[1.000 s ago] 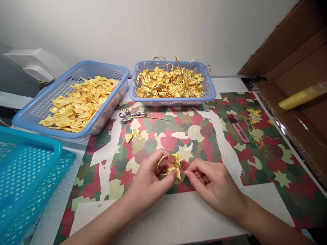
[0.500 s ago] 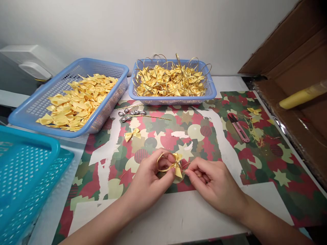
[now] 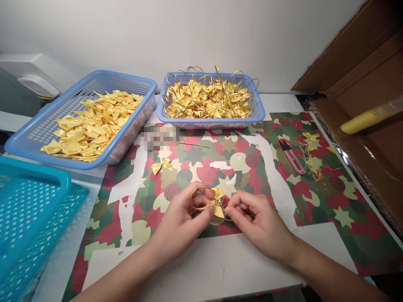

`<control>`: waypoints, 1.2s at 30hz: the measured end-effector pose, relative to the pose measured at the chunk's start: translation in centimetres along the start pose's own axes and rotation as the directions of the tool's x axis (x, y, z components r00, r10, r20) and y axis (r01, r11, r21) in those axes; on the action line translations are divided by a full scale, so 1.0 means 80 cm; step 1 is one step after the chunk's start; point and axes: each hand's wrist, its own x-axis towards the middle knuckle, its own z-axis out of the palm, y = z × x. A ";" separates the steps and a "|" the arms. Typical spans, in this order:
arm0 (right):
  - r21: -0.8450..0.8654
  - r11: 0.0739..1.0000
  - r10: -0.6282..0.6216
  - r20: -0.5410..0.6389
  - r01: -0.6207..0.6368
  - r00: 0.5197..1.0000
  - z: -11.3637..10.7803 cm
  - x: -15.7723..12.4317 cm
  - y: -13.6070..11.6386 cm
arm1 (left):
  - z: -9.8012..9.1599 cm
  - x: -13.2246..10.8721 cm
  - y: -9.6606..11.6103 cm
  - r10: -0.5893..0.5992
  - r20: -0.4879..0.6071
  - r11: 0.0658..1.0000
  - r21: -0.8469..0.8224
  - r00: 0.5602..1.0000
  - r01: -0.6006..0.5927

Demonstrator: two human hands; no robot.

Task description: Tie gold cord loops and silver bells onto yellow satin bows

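Observation:
My left hand (image 3: 185, 220) is closed around a yellow satin bow (image 3: 218, 209), pinching it between thumb and fingers. A loop of gold cord (image 3: 194, 195) stands out from the bow over the left fingers. At the bow's middle sits a small shiny silver bell-like bead (image 3: 220, 201). My right hand (image 3: 260, 218) is closed just right of the bow, thumb and forefinger pinched on what looks like a thin end of the gold cord; the fingers partly hide it. A single yellow bow (image 3: 162, 166) lies on the patterned sheet beyond my left hand.
A blue basket (image 3: 103, 165) of loose bows stands at left, another blue basket (image 3: 210, 121) of corded bows at the back. Pink thread snips (image 3: 292, 157) and thread scraps (image 3: 315, 165) lie at right. A teal basket (image 3: 64, 184) fills the left edge; a gold cord piece (image 3: 195, 145) lies behind.
My right hand has shifted slightly left, closer to the bow, and its fingers have curled a little more. The bow has turned slightly, showing more of the silver bead. The view has moved slightly.

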 end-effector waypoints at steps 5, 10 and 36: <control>-0.005 1.000 0.011 -0.010 -0.011 1.000 0.000 0.001 0.001 | -0.001 -0.001 -0.001 0.005 0.012 1.000 0.015 1.000 -0.005; -0.053 0.999 -0.001 0.014 0.002 1.000 -0.007 0.002 -0.004 | 0.000 -0.002 -0.001 0.012 0.020 1.000 0.020 1.000 -0.012; -0.086 0.995 0.054 0.053 -0.050 0.997 -0.012 0.003 -0.003 | 0.000 0.000 -0.005 0.104 0.040 0.974 0.197 0.994 -0.110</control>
